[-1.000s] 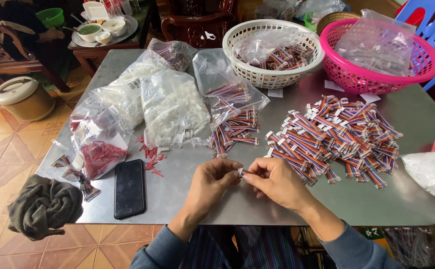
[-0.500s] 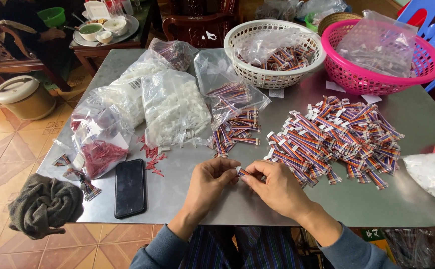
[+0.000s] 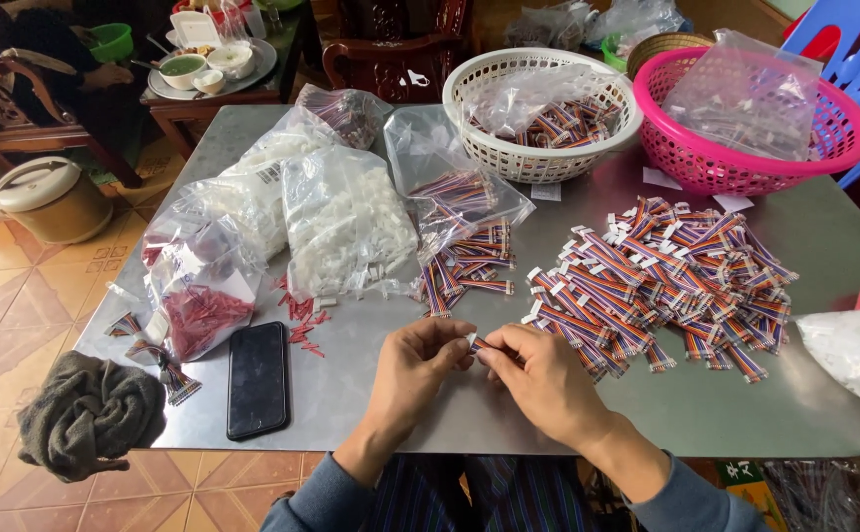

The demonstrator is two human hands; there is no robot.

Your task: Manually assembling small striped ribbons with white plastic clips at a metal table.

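Near the front edge of the grey metal table (image 3: 351,394), the left hand (image 3: 412,366) and right hand (image 3: 538,379) meet. Their fingertips (image 3: 467,353) pinch a small striped ribbon-cable piece with a white connector (image 3: 475,344) between them.

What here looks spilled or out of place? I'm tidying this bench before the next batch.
Small red pieces lie scattered on the table beside their bag, and a dark cloth hangs over the table's near-left corner.
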